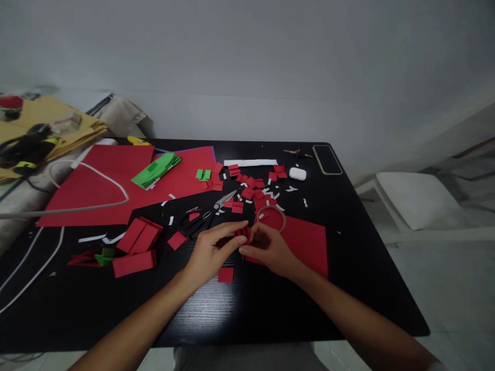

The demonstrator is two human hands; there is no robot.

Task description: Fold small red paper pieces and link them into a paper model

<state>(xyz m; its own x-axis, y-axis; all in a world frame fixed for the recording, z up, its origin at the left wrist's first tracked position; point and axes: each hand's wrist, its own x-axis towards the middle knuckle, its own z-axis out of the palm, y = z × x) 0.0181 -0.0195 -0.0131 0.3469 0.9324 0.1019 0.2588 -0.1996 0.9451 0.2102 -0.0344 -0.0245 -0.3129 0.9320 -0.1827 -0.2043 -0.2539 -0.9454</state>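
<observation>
My left hand (211, 251) and my right hand (273, 247) meet near the middle of the black table. Between their fingertips they pinch a folded red paper piece (243, 233), largely covered by the fingers. Under my right hand lies a red paper sheet (307, 245), with a roll of tape (284, 219) on its upper left corner. Black-handled scissors (209, 212) rest just beyond my left hand, blades partly apart. A small red paper square (226, 274) lies below the hands, and another red square (177, 240) is to the left.
Folded red paper blocks (139, 235) sit at left, beside a green folded piece (106, 256). Farther back are large red sheets (100, 175), a green paper stack (154, 171) and white scraps. A phone (327, 159), white case (297, 173) and keys (297, 153) lie back right. A white cable (88, 210) loops at left.
</observation>
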